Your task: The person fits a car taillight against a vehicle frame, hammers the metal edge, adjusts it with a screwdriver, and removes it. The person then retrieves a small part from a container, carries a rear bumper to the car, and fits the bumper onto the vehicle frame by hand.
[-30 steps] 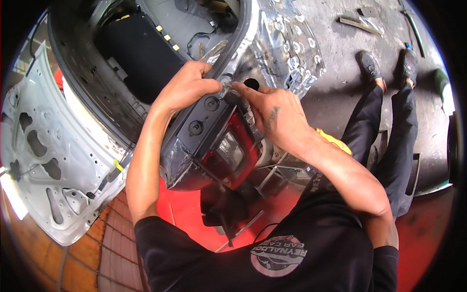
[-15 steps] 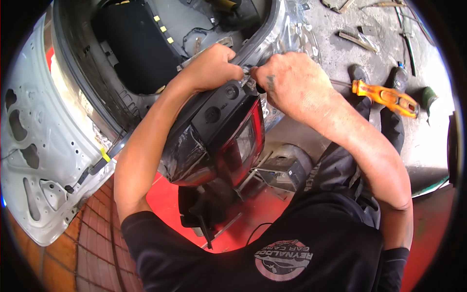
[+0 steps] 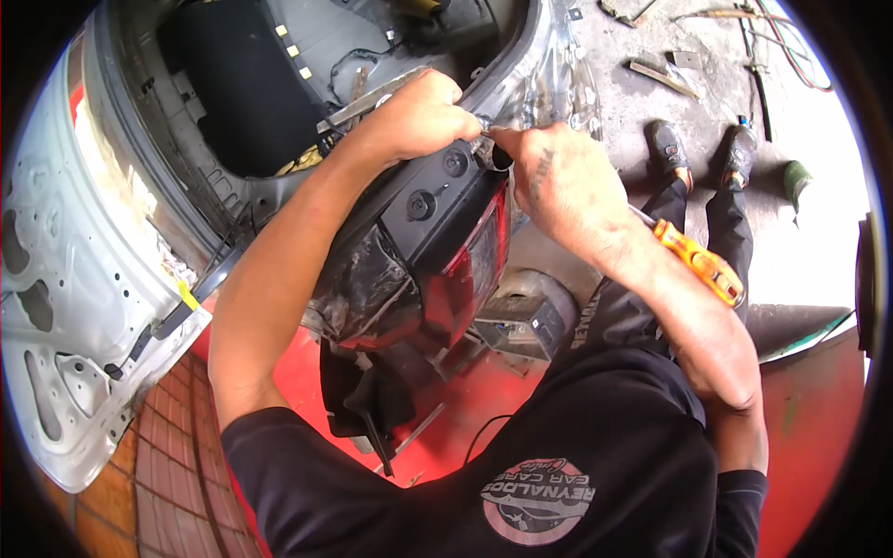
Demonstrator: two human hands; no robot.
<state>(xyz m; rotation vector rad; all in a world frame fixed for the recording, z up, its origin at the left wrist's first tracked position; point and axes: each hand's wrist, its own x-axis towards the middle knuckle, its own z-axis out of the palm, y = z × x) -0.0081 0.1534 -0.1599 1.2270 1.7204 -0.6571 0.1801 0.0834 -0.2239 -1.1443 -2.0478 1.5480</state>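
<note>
My left hand (image 3: 430, 116) reaches over the car's rear corner, its fingers closed at the top end of the tail light (image 3: 470, 260). What they pinch is too small to make out. My right hand (image 3: 567, 181) is closed close beside it, thumb and forefinger at the same spot. A screwdriver (image 3: 699, 264) with an orange handle sticks out from under my right hand; its shaft runs into the curled palm, so the grip itself is hidden. The tail light has a black housing with two round fittings and a red lens, and sits tilted at the body's corner.
The open trunk (image 3: 372, 56) with a black panel lies beyond my hands. At left is a pale grey door-like panel (image 3: 93, 307). Clear plastic film (image 3: 558, 74) covers the bodywork. Another person's shoes (image 3: 668, 147) and metal scraps (image 3: 665, 79) are on the floor.
The view has shifted slightly. Both hands stay together at the tail light's top end; my right hand has turned, and the screwdriver handle now points lower, closer to my forearm.
</note>
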